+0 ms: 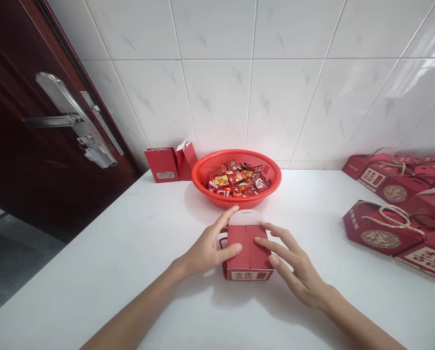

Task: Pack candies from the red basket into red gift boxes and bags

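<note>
In the middle of the white table a red gift box (249, 243) stands between my hands. Two flaps meet in a seam along its top, and a pale-lined flap (245, 218) sticks up at its far end. My left hand (212, 245) holds the left side, its thumb on the top and a finger reaching toward the far edge. My right hand (294, 262) grips the right side, fingertips pressing on the top and right edge. A dark red cord (222, 241) hangs at the box's left side. Characters on a pale label mark its near face.
Behind the box stands a red plastic basket (237, 200) of wrapped candies (235, 180). Two small red cartons (162, 165) lean near the tiled wall. Several red boxes with twine handles (381, 228) fill the right side. A dark door (38, 160) is at left.
</note>
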`<control>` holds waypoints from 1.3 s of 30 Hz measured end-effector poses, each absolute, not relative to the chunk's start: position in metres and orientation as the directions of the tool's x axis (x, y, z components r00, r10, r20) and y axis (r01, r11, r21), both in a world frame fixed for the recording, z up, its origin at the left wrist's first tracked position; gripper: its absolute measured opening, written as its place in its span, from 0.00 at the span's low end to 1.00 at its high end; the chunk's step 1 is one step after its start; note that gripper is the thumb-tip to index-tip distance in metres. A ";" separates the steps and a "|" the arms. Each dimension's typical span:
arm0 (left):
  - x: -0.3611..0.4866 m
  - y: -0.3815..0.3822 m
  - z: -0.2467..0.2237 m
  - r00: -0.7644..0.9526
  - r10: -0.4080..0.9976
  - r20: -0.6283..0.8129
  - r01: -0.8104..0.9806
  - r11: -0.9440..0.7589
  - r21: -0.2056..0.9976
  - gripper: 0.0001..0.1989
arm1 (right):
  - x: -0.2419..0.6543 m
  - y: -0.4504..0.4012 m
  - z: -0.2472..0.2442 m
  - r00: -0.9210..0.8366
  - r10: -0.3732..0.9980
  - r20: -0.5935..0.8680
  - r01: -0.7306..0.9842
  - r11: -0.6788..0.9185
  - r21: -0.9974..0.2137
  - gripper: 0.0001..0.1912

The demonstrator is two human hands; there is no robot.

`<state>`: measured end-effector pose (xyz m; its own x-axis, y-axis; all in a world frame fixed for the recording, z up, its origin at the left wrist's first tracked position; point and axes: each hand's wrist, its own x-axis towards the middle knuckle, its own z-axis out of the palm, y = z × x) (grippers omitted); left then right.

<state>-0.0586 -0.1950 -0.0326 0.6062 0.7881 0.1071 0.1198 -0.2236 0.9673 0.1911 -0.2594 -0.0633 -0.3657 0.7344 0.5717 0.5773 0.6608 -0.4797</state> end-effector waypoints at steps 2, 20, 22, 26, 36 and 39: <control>-0.059 -0.195 -0.033 0.607 0.787 0.114 0.113 -0.227 0.967 0.40 | 0.192 -0.260 -0.063 -0.369 0.733 0.572 0.578 0.663 -0.476 0.21; -0.058 -0.197 -0.028 0.617 0.776 0.130 0.149 -0.277 0.949 0.20 | 0.193 -0.259 -0.059 -0.382 0.653 0.654 0.480 0.745 -0.463 0.21; -0.058 -0.195 -0.027 0.611 0.775 0.159 0.178 -0.330 0.927 0.16 | 0.191 -0.259 -0.060 -0.344 0.676 0.651 0.502 0.719 -0.481 0.15; -0.058 -0.193 -0.029 0.608 0.761 0.227 0.227 -0.441 0.868 0.13 | 0.187 -0.259 -0.062 -0.225 0.749 0.623 0.533 0.630 -0.565 0.09; -0.055 -0.195 -0.027 0.616 0.762 0.199 0.210 -0.403 0.891 0.15 | 0.181 -0.258 -0.062 -0.193 0.766 0.613 0.504 0.613 -0.608 0.15; -0.054 -0.197 -0.027 0.619 0.762 0.188 0.225 -0.402 0.888 0.13 | 0.181 -0.259 -0.063 -0.220 0.760 0.611 0.501 0.626 -0.598 0.15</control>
